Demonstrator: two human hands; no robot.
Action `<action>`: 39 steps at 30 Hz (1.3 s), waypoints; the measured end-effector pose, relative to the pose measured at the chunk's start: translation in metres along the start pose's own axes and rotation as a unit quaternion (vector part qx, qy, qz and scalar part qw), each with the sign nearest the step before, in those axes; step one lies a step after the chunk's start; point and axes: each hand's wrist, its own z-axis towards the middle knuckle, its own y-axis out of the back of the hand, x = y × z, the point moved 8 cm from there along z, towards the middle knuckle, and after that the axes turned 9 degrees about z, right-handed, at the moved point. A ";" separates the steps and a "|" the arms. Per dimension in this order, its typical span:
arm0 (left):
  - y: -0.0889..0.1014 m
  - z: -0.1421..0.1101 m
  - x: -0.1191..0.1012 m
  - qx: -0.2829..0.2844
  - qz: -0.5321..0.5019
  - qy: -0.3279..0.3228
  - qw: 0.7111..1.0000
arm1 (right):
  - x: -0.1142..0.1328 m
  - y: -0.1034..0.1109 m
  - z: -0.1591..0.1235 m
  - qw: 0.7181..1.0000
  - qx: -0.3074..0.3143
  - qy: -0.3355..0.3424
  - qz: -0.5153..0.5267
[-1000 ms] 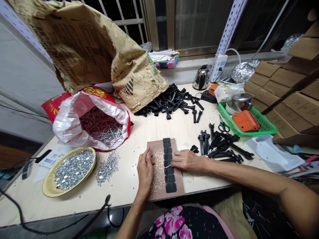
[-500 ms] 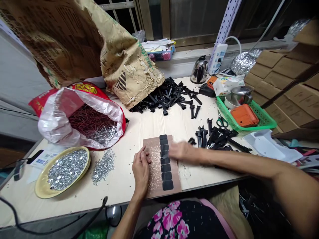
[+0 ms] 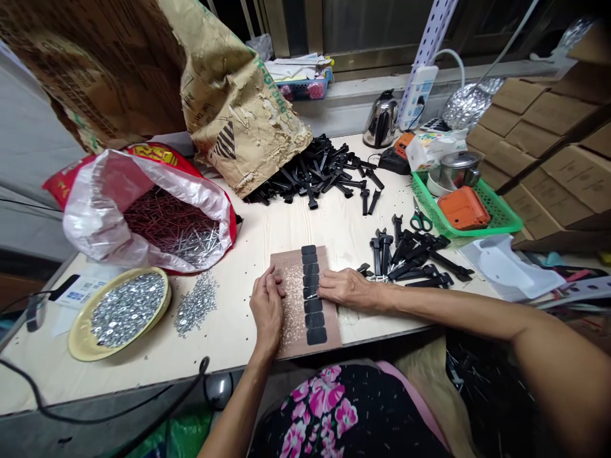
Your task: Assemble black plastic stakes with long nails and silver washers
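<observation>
A brown board [image 3: 289, 334] lies near the table's front edge, with pale specks scattered over it. Along its right part runs a column of black rounded-square pads [image 3: 316, 336]. My left hand [image 3: 267, 308] rests on the board's left edge, fingers curled together; whatever it may hold is hidden. Over the middle of the column, my right hand [image 3: 347, 289] pinches a thin, shiny metal piece [image 3: 312, 296], too small to identify. Just right of that hand is a pile of black plastic parts [image 3: 413, 257] with long stems.
To the left are a yellow bowl [image 3: 79, 346] of metal washers, loose small metal pieces [image 3: 195, 305] and a red-white sack [image 3: 95, 216] of nail-like pins. Behind, more black parts [image 3: 310, 172] spill from a paper sack [image 3: 238, 114]. Scissors [image 3: 421, 221] and a green basket [image 3: 506, 222] stand right.
My right hand has lifted slightly off the pads, blurred in motion, and come back down over the column with a metal piece at its fingertips. My left hand stays on the board. The view has shifted.
</observation>
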 end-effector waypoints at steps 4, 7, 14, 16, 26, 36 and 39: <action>0.003 0.000 -0.004 0.004 0.033 -0.017 0.999 | 0.006 0.005 -0.001 1.000 0.004 -0.024 -0.013; 0.007 0.000 -0.019 -0.028 0.104 -0.054 0.993 | 0.006 0.018 -0.015 0.997 0.003 -0.069 -0.034; -0.082 -0.055 -0.106 0.163 0.116 -0.242 0.949 | -0.053 0.104 -0.137 0.915 -0.098 -0.392 -0.013; -0.113 -0.082 -0.135 0.184 0.174 -0.318 0.914 | -0.068 0.122 -0.179 0.880 -0.088 -0.468 -0.009; -0.175 -0.110 -0.178 0.104 0.385 -0.415 0.818 | -0.106 0.114 -0.253 0.810 -0.014 -0.586 -0.036; -0.171 -0.090 -0.169 0.143 0.397 -0.398 0.815 | -0.125 0.111 -0.252 0.751 -0.019 -0.659 0.022; -0.166 -0.083 -0.163 0.162 0.397 -0.384 0.818 | -0.109 0.132 -0.265 0.739 -0.028 -0.672 0.016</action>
